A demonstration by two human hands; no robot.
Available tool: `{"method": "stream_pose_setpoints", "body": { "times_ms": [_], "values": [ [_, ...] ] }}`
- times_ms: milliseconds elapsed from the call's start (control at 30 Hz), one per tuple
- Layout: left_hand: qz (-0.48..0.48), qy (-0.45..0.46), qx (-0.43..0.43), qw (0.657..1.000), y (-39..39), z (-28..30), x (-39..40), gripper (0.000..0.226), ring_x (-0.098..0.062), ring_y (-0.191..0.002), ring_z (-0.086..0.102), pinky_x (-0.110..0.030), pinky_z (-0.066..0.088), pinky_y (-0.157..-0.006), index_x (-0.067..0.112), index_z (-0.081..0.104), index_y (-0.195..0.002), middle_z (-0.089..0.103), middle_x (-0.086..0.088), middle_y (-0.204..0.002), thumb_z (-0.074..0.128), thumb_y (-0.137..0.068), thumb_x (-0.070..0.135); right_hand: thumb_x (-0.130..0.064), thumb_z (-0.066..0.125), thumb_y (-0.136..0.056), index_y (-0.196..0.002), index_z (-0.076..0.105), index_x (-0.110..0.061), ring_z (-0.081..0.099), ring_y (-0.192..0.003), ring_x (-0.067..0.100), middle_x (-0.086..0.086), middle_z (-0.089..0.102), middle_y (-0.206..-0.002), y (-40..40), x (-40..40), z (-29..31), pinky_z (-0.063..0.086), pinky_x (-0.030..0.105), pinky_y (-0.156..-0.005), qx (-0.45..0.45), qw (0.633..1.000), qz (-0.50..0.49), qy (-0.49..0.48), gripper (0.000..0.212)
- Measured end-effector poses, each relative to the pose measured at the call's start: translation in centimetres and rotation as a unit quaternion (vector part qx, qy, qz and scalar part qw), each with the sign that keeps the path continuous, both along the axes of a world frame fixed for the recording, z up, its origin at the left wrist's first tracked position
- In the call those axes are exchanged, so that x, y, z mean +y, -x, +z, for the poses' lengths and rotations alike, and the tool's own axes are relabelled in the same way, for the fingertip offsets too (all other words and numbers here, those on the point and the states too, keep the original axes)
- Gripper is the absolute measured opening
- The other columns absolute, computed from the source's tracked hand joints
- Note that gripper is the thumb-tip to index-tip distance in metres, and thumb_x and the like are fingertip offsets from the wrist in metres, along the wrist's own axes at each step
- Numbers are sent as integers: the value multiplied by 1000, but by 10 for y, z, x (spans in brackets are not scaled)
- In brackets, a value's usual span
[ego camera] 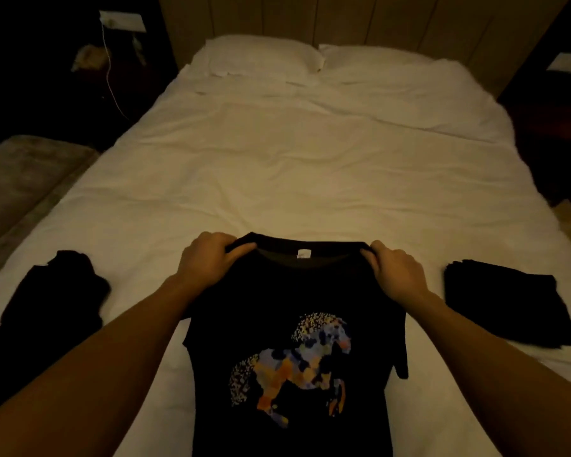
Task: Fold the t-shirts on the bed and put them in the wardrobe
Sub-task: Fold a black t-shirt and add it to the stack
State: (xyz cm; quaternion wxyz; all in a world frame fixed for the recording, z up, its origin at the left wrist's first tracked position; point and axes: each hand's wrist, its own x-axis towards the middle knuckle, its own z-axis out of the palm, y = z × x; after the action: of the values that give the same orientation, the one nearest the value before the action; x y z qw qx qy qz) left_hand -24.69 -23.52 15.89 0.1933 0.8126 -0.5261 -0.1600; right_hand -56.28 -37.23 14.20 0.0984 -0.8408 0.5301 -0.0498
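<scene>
T-shirt [297, 324], black with a multicoloured horse print, lies face-up on the bed [277, 166]; left hand [208, 262] and right hand [396, 275] pinch its shoulders.

We see two bare forearms reaching in from the lower corners, with no sleeves covering them up to the frame's edge. Our left hand [208, 262] and right hand [398, 275] wear no gloves, rings, watch or bands on the wrists.
</scene>
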Motion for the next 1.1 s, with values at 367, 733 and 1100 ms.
{"method": "stream_pose_setpoints", "body": {
  "times_ms": [367,733,1100],
  "values": [
    [24,-48,-49,997,-56,-143,-123,60,-20,-58,57,-28,35,-52,22,56,-59,57,-1,-60,43,-87,73,-51,33,-103,-89,50,-17,59,-84,34,5,53,-81,-64,-122,-128,39,36,-62,34,994,-27,-104,40],
    [36,-114,168,979,-106,-254,-202,64,-21,-62,53,-31,38,-61,13,52,-64,52,-1,-62,47,-88,72,-46,36,-103,-108,52,-11,50,-79,30,15,61,-99,-105,-195,-238,37,36,-65,66,988,-50,-127,39],
    [62,-150,460,873,-147,-242,-109,56,-23,-109,65,-44,47,-101,25,70,-115,70,-3,-119,61,-77,66,-25,65,-89,-120,60,3,44,-126,52,33,49,-133,-165,-89,-220,42,57,-96,58,993,-40,97,42]
  ]
}}
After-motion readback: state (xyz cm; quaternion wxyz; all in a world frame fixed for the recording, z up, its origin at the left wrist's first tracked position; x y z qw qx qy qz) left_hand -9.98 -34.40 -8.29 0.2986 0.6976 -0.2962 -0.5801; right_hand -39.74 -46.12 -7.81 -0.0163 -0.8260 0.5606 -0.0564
